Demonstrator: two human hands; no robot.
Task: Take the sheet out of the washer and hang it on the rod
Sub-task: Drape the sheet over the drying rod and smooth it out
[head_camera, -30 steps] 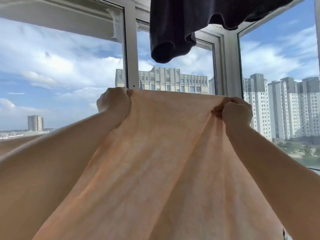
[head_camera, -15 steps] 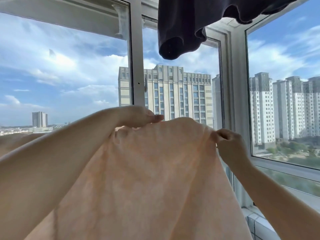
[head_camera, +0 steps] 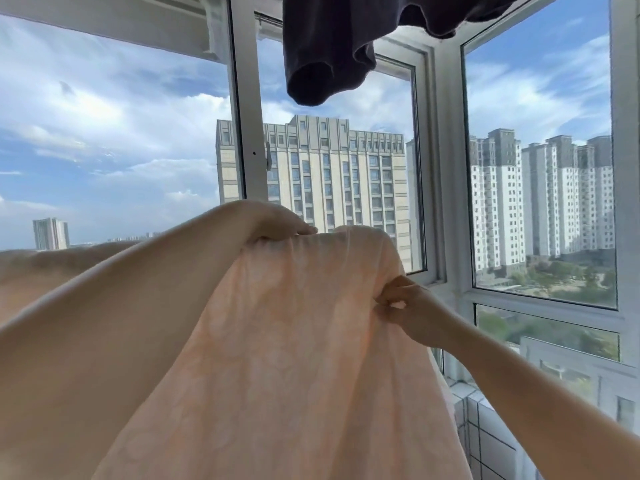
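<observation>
A pale peach sheet (head_camera: 304, 358) hangs down in front of me and fills the lower middle of the view. My left hand (head_camera: 273, 221) lies over its top edge, fingers stretched toward the right, with cloth gathered under the palm. My right hand (head_camera: 405, 306) pinches the sheet's right edge lower down, fingers curled on the fabric. More of the sheet (head_camera: 52, 268) runs off to the left behind my left arm. The rod and the washer are out of view.
A dark garment (head_camera: 332, 53) hangs overhead at the top middle. White window frames (head_camera: 242, 116) stand straight ahead, with high-rise buildings outside. A white tiled ledge (head_camera: 481, 420) lies at the lower right.
Both hands have come down with the sheet's top edge. My left hand went from a fist to fingers laid over the cloth. My right hand dropped lower along the right edge.
</observation>
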